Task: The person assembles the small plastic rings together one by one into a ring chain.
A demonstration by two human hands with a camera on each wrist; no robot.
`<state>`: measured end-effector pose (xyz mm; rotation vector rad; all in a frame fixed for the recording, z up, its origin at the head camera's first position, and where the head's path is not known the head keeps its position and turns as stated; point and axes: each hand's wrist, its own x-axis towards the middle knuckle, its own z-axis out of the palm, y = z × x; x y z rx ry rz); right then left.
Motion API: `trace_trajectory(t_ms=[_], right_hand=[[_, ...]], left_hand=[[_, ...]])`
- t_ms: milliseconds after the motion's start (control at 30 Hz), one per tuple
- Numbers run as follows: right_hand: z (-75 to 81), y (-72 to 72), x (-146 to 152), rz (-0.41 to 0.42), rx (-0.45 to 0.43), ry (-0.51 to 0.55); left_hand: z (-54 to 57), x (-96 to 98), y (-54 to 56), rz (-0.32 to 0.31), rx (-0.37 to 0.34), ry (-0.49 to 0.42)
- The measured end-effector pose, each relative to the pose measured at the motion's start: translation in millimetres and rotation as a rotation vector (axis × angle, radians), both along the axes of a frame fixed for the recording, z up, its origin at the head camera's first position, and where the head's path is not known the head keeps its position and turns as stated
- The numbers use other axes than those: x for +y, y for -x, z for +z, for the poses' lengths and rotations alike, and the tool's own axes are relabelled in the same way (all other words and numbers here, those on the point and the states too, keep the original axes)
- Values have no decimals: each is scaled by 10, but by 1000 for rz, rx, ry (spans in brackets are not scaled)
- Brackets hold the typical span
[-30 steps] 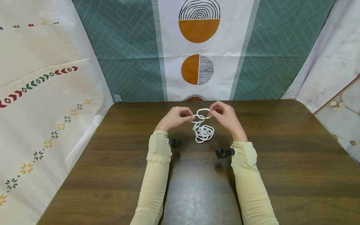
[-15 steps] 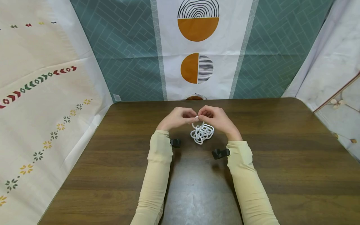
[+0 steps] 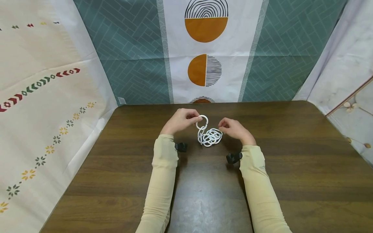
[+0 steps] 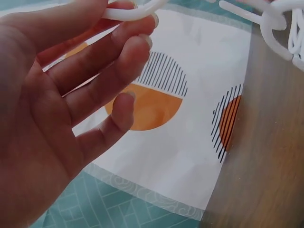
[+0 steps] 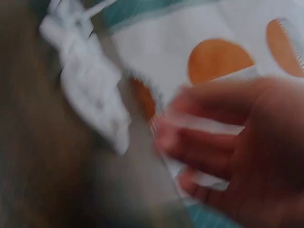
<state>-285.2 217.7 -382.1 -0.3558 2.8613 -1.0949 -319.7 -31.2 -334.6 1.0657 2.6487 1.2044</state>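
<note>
My left hand (image 3: pixel 180 121) pinches a white plastic ring (image 3: pixel 208 120) between thumb and fingertips and holds it upright at the back of the table. From that ring, linked white rings run down to a heaped chain (image 3: pixel 212 137). In the left wrist view the pinched ring (image 4: pixel 126 14) shows at the top edge, the other fingers loosely bent below it. My right hand (image 3: pixel 234 128) is just right of the heap, its fingers loosely curled. The right wrist view is blurred; there, a gap separates the fingers from the heaped chain (image 5: pixel 92 85).
The dark wooden table (image 3: pixel 122 174) ends just behind the hands. Behind it hangs a patterned cloth (image 3: pixel 140 64). A pale cloth (image 3: pixel 52 113) borders the left side and a whitish one (image 3: pixel 346 81) the right. Each wrist bears a small black camera (image 3: pixel 181 148).
The hands come together at the rings, then part again. My right hand has let go of its ring and moved right and nearer; my left hand still holds a ring.
</note>
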Motion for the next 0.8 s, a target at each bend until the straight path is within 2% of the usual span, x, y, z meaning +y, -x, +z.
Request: trace_trajectory(t_ms=[133,267,400,600,800], right_hand=[[-171,31,35,-64,-122,-116],[-237,66,-35,-139,-121,-149],[-242,80,-47,-167,-128,-172],[-240,66,30,-149,-139,-115],[-213,35,159,-167,-130,-39]], left_hand=[[30,-52,-12,29,16,-29],[58,-121,-17,66,28,-67],[70,-188,-18,123,31,-106],[49,-265,5,194,22,-151],[38,-324,36,300,14,-207]])
